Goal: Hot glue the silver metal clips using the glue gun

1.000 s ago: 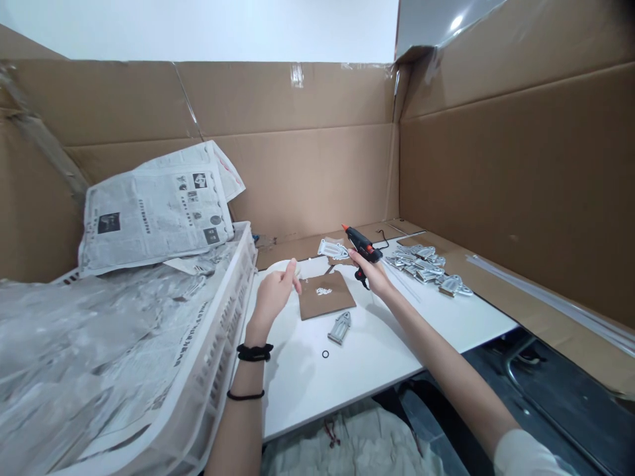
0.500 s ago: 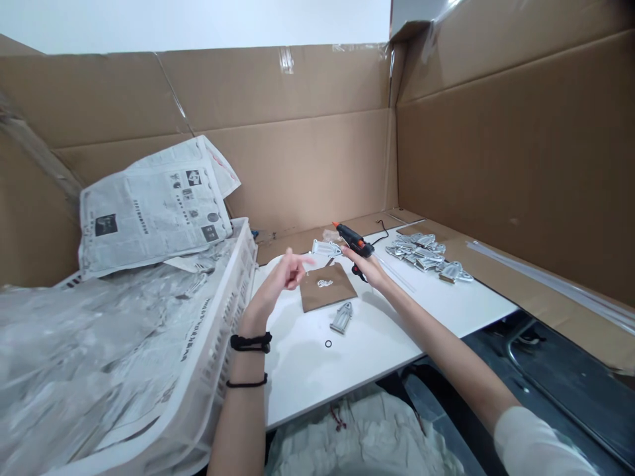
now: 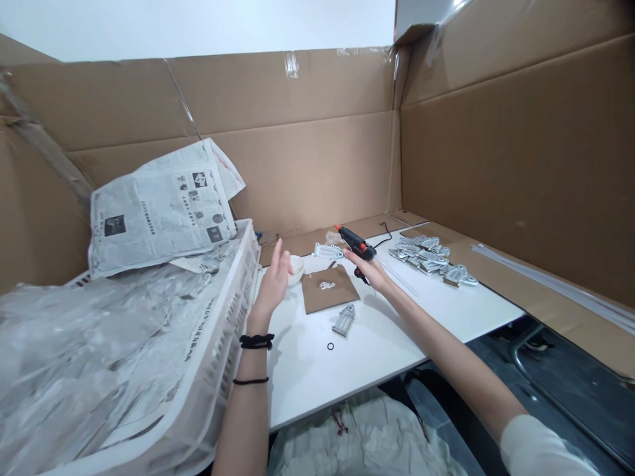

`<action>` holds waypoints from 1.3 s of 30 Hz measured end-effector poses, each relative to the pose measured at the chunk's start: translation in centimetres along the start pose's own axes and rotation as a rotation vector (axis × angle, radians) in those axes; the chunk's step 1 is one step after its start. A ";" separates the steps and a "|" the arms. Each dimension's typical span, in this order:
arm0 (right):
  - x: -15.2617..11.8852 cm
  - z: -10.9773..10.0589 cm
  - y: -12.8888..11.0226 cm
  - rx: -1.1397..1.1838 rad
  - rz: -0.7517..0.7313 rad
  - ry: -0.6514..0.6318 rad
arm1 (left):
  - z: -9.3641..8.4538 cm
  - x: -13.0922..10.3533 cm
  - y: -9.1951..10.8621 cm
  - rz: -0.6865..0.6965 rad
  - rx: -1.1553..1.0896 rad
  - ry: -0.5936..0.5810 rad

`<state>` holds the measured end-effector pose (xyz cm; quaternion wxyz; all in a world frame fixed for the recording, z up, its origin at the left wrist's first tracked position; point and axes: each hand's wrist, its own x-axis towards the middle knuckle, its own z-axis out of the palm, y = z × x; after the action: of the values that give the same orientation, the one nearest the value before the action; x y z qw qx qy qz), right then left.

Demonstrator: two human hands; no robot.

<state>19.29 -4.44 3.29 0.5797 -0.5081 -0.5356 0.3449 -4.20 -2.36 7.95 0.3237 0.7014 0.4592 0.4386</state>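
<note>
L hand (image 3: 276, 280) upright, R hand (image 3: 371, 270) fwd

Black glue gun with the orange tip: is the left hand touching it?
Apart: the head view shows clear space between the left hand and the orange tip of the glue gun.

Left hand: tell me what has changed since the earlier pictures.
The left hand has moved left, away from the brown board, fingers now pointing up; more of the white bowl shows. The right hand still holds the glue gun; the dark ring stays on the table.
</note>
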 end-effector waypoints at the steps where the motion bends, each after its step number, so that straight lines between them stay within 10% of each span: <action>1: 0.0 0.0 0.0 0.003 0.000 -0.002 | 0.0 0.0 -0.2 -0.032 0.125 0.016; 6: 0.1 0.3 0.1 -0.047 -0.018 -0.014 | 0.0 0.3 -0.6 -0.032 -0.135 -0.329; 11: 0.0 0.5 0.3 -0.042 -0.041 -0.038 | 0.2 0.4 -1.3 -0.087 0.121 -0.032; 14: 0.2 0.5 0.7 -0.056 -0.036 -0.024 | 0.0 0.3 -1.5 -0.095 0.245 -0.142; 18: 0.2 0.5 0.8 -0.050 -0.046 -0.038 | 0.1 0.3 -0.8 -0.030 -0.225 -0.296; 27: 0.7 0.4 0.9 0.052 0.084 0.029 | 2.4 0.8 -3.2 -0.011 0.184 -0.025; 39: 1.8 0.3 2.0 0.099 0.102 -0.099 | 3.6 1.0 -2.8 0.278 0.305 -0.041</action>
<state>19.64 -2.15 1.81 0.5587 -0.4879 -0.5193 0.4244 -1.71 -0.65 4.43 0.1595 0.8076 0.4124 0.3901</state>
